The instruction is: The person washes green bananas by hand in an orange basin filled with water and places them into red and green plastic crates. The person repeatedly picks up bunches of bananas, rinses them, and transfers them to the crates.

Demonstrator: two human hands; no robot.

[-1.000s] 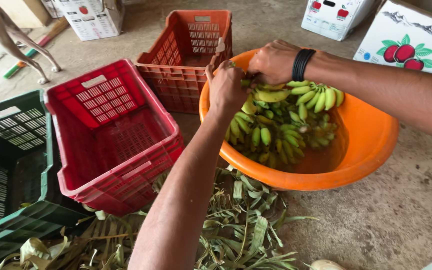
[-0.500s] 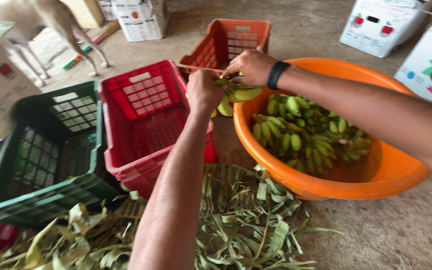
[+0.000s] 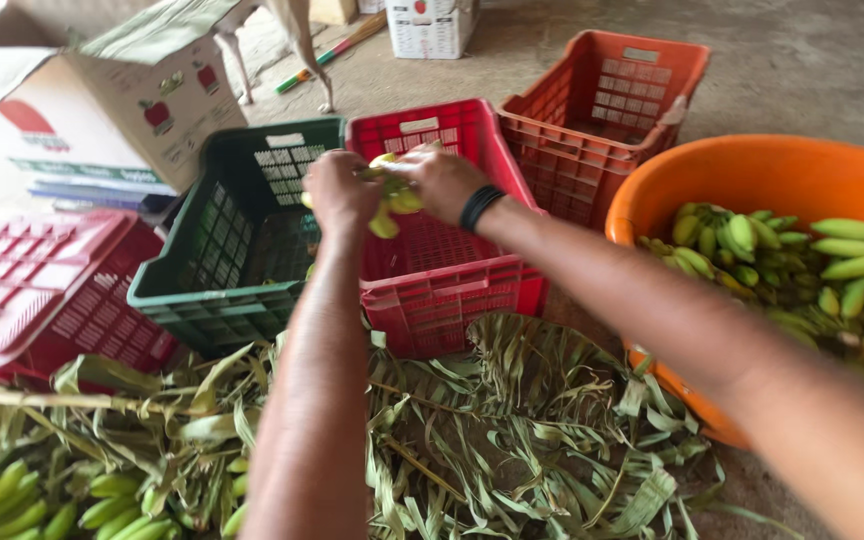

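My left hand (image 3: 340,192) and my right hand (image 3: 439,184) together grip a small bunch of yellow-green bananas (image 3: 390,196). The bunch hangs above the boundary of the dark green crate (image 3: 214,300) and the red crate (image 3: 452,300). A black band sits on my right wrist. To the right, an orange tub (image 3: 752,180) holds several bunches of green bananas (image 3: 792,265). Whether either crate holds fruit I cannot tell.
An orange crate (image 3: 602,150) stands behind the red one. An upturned pink-red crate (image 3: 42,290) lies at the left, beside cardboard boxes (image 3: 92,110). Dry banana leaves (image 3: 512,440) cover the floor in front, with more green bananas (image 3: 12,495) at the lower left.
Both hands have carried the banana bunch leftward, away from the orange tub, to above the red and green crates. The view has swung left with them.
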